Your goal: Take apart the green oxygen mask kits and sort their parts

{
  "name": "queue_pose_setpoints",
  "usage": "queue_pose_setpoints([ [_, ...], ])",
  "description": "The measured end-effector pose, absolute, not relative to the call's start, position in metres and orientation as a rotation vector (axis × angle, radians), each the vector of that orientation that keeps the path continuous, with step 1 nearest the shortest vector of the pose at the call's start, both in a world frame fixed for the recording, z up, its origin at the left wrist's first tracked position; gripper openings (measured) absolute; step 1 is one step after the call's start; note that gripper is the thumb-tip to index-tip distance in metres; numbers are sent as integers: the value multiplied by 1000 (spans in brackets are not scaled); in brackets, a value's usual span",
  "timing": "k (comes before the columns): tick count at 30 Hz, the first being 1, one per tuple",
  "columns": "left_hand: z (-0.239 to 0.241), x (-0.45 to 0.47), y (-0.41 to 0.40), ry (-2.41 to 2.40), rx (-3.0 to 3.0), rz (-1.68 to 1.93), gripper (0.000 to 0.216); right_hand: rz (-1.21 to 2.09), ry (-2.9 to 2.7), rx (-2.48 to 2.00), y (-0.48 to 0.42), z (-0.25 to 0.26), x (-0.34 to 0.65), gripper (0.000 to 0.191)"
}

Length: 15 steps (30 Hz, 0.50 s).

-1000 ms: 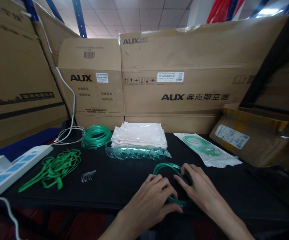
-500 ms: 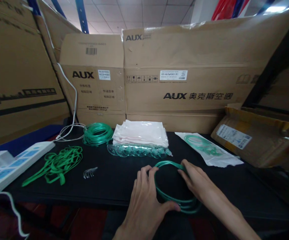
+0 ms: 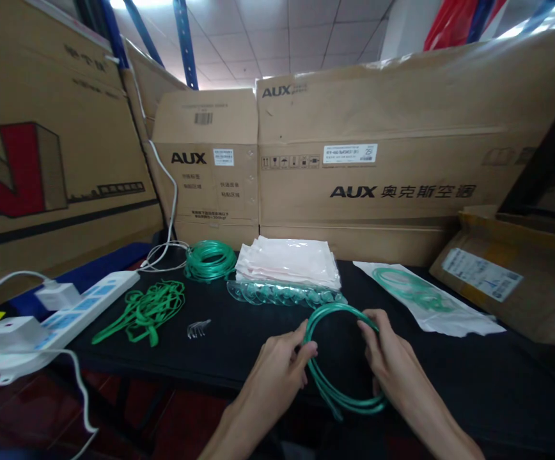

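Note:
A loop of green plastic tubing is held up between both hands at the table's front edge. My left hand pinches its left side between thumb and fingers. On the right side, my right hand is closed around the tubing, its lower fingers partly hidden. Just beyond the loop lies a row of clear green oxygen masks, in front of a stack of white packets. Another coil of green tubing sits at the back left.
Left of the hands are tangled green elastic straps and several small clear-and-metal pieces. A white power strip with cables lies at far left. At right are a white pouch with green tubing and a cardboard box. Cardboard panels wall the back.
The loop is now tipped up more towards me. My left hand has shifted from spread around its near left side to pinching its left edge. The camera view has turned left.

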State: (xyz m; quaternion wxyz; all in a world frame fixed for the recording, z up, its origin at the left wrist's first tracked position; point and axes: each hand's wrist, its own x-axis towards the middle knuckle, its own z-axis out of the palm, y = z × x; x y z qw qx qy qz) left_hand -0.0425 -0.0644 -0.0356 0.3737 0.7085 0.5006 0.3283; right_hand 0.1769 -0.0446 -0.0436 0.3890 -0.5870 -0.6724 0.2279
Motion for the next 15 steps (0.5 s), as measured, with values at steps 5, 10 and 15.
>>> queue_pose_setpoints([
  [5, -30, -54, -55, 1333, 1705, 945, 44, 647, -1712, -1519, -41, -50, 176, 29],
  [10, -11, -75, -50, 1394, 1703, 1033, 47, 698, -1798, -1486, -41, -39, 166, 24],
  [15, 14, -106, -40, 1477, 1761, 1141, 46, 1091, -1702, -1370, -31, -6, 134, 27],
])
